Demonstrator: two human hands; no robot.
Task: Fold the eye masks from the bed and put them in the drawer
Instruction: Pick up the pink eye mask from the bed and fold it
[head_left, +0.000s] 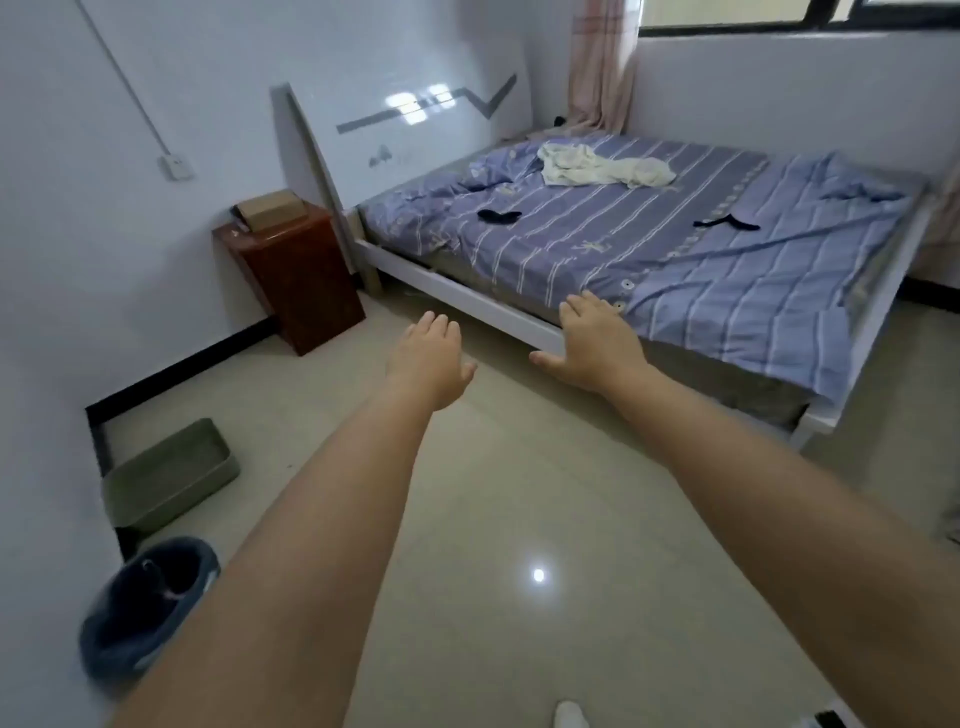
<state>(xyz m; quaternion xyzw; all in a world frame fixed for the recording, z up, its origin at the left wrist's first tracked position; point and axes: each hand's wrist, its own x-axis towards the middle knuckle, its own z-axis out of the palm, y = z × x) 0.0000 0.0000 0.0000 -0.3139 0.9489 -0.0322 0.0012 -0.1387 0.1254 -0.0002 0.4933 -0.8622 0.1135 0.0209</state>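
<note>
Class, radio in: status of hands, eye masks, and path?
Left hand, right hand: open, empty. Two black eye masks unfolded on bed. Floor path clear.

Both bare arms stretch forward toward the bed (649, 244), left hand (431, 358) flat, palm down, empty; right hand (597, 338) spread, empty, nearer the bed's edge.

Black eye masks (500, 215), blue white-striped sheet (675, 249), possibly cream cloth (602, 165)
</note>
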